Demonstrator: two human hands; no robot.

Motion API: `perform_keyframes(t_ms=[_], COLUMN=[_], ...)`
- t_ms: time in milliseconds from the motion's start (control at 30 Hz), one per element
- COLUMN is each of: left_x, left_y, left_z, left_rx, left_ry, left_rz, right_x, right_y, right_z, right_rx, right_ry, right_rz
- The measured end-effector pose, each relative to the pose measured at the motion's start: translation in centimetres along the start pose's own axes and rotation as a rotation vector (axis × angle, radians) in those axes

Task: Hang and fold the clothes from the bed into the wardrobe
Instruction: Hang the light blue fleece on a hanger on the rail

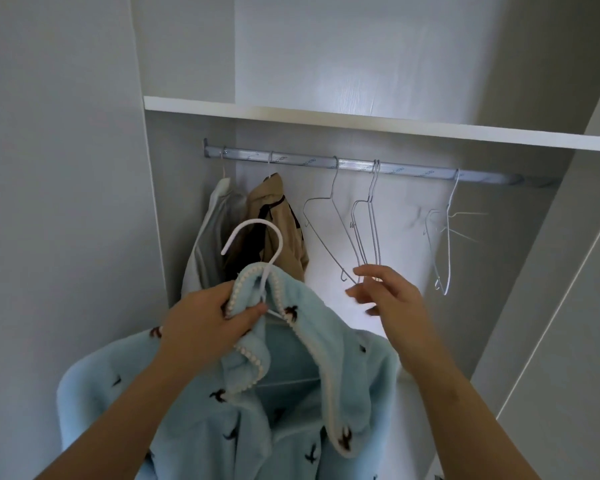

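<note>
Head view: the left hand (201,317) grasps the collar of a pale blue fleece garment with dark motifs (222,403), already on a white wire hanger (257,244), below the silver wardrobe rail (361,166). The right hand (385,292) is released, fingers spread. Hanging step; next, I judge, lift the hook onto the rail's free stretch.

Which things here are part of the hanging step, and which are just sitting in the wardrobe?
In use:
- left hand, gripping the collar
- light blue garment
- white hanger inside it
- rail
- right hand, open and empty

Just there:
- tan garment, already hung
- pale grey garment, already hung
- empty wire hangers
- shelf
</note>
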State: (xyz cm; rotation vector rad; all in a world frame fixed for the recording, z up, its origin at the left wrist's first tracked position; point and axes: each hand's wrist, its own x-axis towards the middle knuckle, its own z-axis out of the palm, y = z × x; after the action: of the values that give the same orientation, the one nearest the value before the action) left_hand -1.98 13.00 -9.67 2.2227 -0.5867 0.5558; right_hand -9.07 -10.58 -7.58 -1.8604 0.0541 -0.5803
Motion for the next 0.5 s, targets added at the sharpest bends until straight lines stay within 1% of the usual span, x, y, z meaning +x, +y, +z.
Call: perform_keyframes(t_ms=[33,67,100,133,200,300,433,500], left_x=[-0.1,-0.1,-0.1,0.0,-0.1,-0.4,-0.9,-0.9], left_y=[0.0,-0.1,-0.1,0.0,0.5,1.8,3.2,3.3], left_z=[-0.2,-0.5,-0.8,-1.1,-1.4,-1.2,-0.2,-0.2], left_rx=[-0.035,-0.066,-0.091,-0.11,-0.136,-0.139,-0.063,-0.018], left_ry=[0.016,0.035,0.056,0.078,0.109,0.107,0.049,0.014], left_rz=[-0.009,-0.018,-0.021,-0.017,0.005,0.034,0.104,0.153], right_x=[0.1,0.0,-0.2,-0.5,-1.0,-1.3,-1.8,-1.6], right_y=[0.5,1.0,1.6,2.1,2.4,2.2,1.9,1.7], right_z=[-0.1,0.0,0.2,0.7,1.6,2.7,3.8,3.5], right_rx=[-0.286,-0.53,-0.7,-0.779,-0.79,-0.829,-0.84,-0.765], right_ry=[0.049,0.009,-0.062,-0.116,-0.111,-0.079,-0.108,-0.086], right_rz=[-0.024,-0.004,0.039,0.088,0.139,0.146,0.132,0.157])
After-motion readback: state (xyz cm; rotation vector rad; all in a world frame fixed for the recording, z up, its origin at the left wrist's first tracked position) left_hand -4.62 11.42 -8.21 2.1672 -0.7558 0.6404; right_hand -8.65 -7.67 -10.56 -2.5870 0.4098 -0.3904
